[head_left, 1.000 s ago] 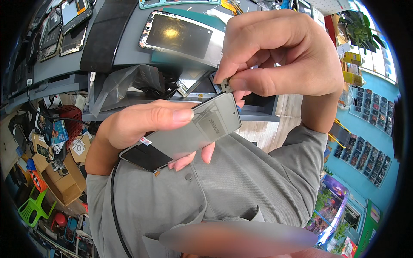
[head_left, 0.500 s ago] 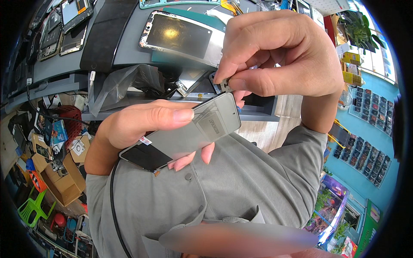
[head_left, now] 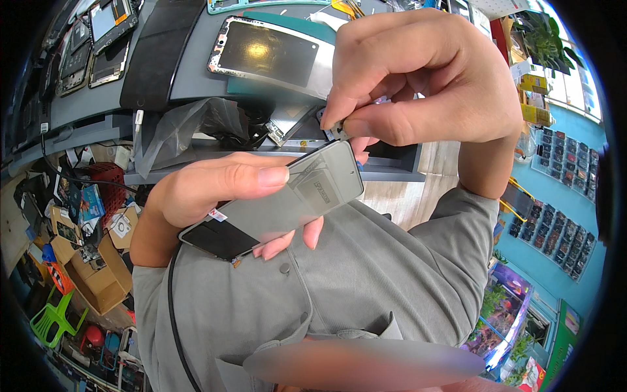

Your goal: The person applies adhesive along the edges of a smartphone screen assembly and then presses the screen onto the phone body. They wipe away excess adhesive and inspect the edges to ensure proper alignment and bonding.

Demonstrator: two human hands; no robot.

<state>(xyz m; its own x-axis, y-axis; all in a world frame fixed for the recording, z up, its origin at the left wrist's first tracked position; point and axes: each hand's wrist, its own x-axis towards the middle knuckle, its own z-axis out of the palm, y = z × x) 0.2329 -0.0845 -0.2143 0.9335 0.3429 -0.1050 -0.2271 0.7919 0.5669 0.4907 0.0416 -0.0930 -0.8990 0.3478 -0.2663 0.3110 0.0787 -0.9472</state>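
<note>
A phone screen panel (head_left: 274, 219), dark-framed and glossy with a film over it, lies tilted in my left hand (head_left: 225, 179). The left thumb presses on its upper long edge while fingertips show under the lower edge. A small flex tab sticks out at its lower left end. My right hand (head_left: 424, 85) pinches a small metallic piece (head_left: 338, 130) between thumb and forefinger, right at the panel's upper end. The piece is too small to name, and the curled fingers partly hide it. Whether it touches the panel I cannot tell.
Behind the hands, a phone frame (head_left: 268, 55) rests on a green mat (head_left: 307, 27) on the grey bench. Below the bench edge is an open drawer (head_left: 392, 160) with a dark plastic bag (head_left: 215, 124). Taken-apart phones (head_left: 108, 46) lie far left; a cardboard box (head_left: 104, 274) stands on the left.
My right hand has shifted very slightly left with the small piece. The panel and my left hand have barely moved, and both grips stay the same.
</note>
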